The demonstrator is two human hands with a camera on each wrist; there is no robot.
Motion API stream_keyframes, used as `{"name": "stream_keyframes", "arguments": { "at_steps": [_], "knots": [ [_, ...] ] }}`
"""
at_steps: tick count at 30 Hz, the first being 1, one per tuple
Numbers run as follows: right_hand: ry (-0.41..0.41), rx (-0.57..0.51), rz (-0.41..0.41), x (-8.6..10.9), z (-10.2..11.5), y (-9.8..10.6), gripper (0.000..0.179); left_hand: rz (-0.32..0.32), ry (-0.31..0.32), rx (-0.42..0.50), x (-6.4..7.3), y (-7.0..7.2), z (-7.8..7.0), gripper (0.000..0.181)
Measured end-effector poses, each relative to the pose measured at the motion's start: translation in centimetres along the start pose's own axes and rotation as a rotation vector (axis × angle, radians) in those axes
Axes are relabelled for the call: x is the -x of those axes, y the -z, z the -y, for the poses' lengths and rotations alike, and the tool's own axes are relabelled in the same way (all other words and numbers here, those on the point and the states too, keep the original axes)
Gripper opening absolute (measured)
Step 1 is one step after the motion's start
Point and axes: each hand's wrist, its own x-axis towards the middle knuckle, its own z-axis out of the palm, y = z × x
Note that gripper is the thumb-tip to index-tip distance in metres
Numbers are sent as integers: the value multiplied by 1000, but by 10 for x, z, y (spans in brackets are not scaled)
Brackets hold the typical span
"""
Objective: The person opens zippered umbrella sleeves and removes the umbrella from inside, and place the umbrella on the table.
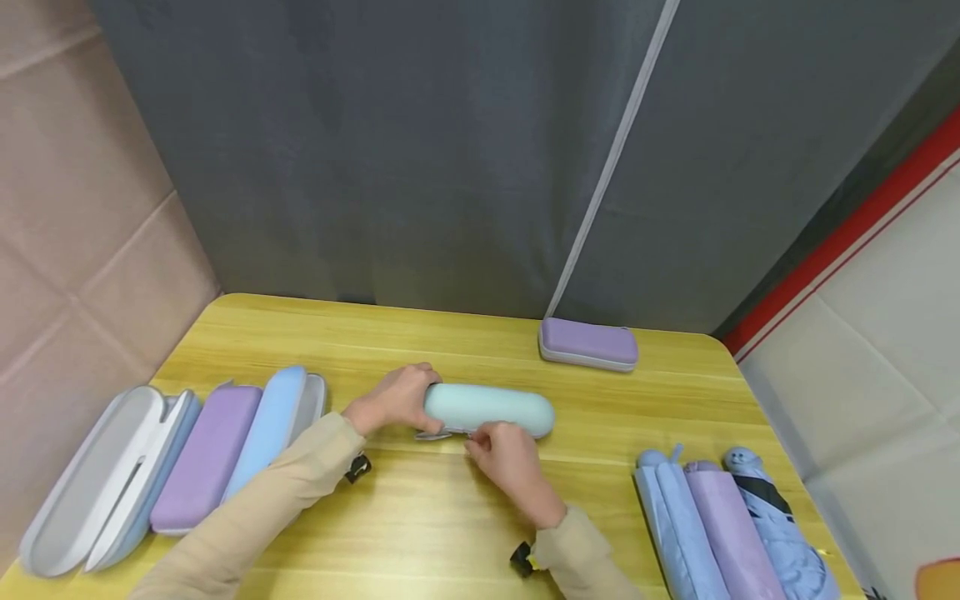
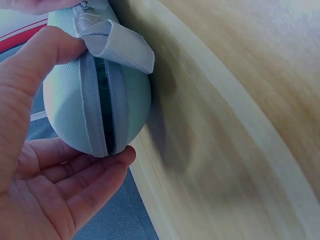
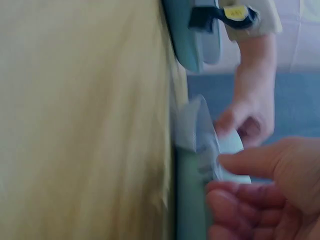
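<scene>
A mint-green hard zip case lies crosswise on the table, its seam facing the body. My left hand grips its left end. In the left wrist view, the thumb presses near a grey fabric loop and the fingertips sit at the other side of the end. The zipper is parted there, leaving a narrow dark gap. With thumb and fingertips, my right hand pinches the zipper pull on the near seam. The pull itself is mostly hidden by those fingers.
To the left stand an unzipped case with grey lining, a purple case and a blue case. Another purple case lies at the back edge. Folded umbrellas, blue, purple and patterned blue, lie at right.
</scene>
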Motion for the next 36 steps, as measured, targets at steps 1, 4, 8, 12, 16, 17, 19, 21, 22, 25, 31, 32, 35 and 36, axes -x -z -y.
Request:
{"name": "stream_keyframes", "arguments": {
  "at_steps": [1, 4, 8, 12, 16, 17, 19, 21, 22, 25, 31, 32, 35, 36],
  "knots": [
    [12, -23, -30, -1, -3, 4, 11, 2, -2, -1, 0, 0, 0, 55],
    [12, -16, -162, -6, -18, 18, 8, 8, -6, -1, 0, -1, -1, 55],
    [-112, -7, -135, -12, -44, 40, 27, 16, -10, -2, 0, 0, -3, 56],
    [-208, -127, 104, -7, -65, 52, 40, 28, -45, -12, -1, 2, -2, 57],
    [-240, -246, 189, 6, -70, 54, 38, 58, -68, -13, -4, 5, 0, 61],
    [-251, -252, 189, 10, -69, 54, 36, 70, -69, -11, -5, 5, 0, 63],
    [-264, -260, 179, 17, -65, 55, 32, 96, -63, -14, -9, 6, 1, 65],
    [-267, -267, 183, 23, -59, 56, 29, 115, -54, -27, -13, 6, 0, 67],
    [-261, -270, 187, 26, -56, 57, 28, 121, -46, -38, -15, 6, -1, 68],
    [-236, -301, 215, 33, -45, 58, 29, 122, -5, -62, -22, 6, -6, 69],
    [-180, -302, 254, 42, -20, 51, 36, 117, 88, 11, -36, 2, -20, 70],
    [-166, -305, 259, 43, -16, 49, 37, 116, 92, 29, -38, 1, -23, 69],
    [-123, -330, 270, 46, -8, 45, 38, 98, 112, 74, -43, -4, -29, 62],
    [-111, -336, 270, 46, -6, 44, 37, 88, 126, 88, -44, -6, -31, 58]
  ]
}}
